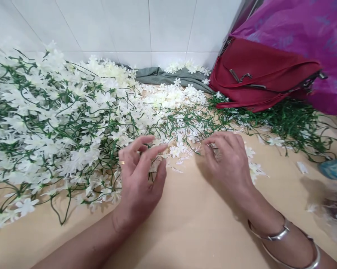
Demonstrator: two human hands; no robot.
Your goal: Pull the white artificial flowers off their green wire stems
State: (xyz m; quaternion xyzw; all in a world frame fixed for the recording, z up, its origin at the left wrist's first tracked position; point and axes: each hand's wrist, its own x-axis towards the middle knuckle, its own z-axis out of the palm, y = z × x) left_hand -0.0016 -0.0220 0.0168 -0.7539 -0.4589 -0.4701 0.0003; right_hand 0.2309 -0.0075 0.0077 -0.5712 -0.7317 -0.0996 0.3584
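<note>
A big heap of white artificial flowers (81, 112) on green stems fills the left side. My left hand (143, 172) is at its right edge, thumb and forefinger apart, with nothing visible between them. To its right, my right hand (227, 157) hovers over the tan surface (185, 216), fingers bent and thumb apart from them; nothing shows in its grasp. Loose white blossoms (178, 149) and thin white stamens lie between and beyond the hands. Green stems (189, 117) are scattered just behind them.
A red bag (260, 74) leans against a purple plastic bag (319, 45) at the back right, with bare green stems (290, 119) under it. Grey cloth (171, 76) lies along the white tiled wall (168, 26). A blue patterned item (335, 169) and clear plastic (331, 213) sit at right.
</note>
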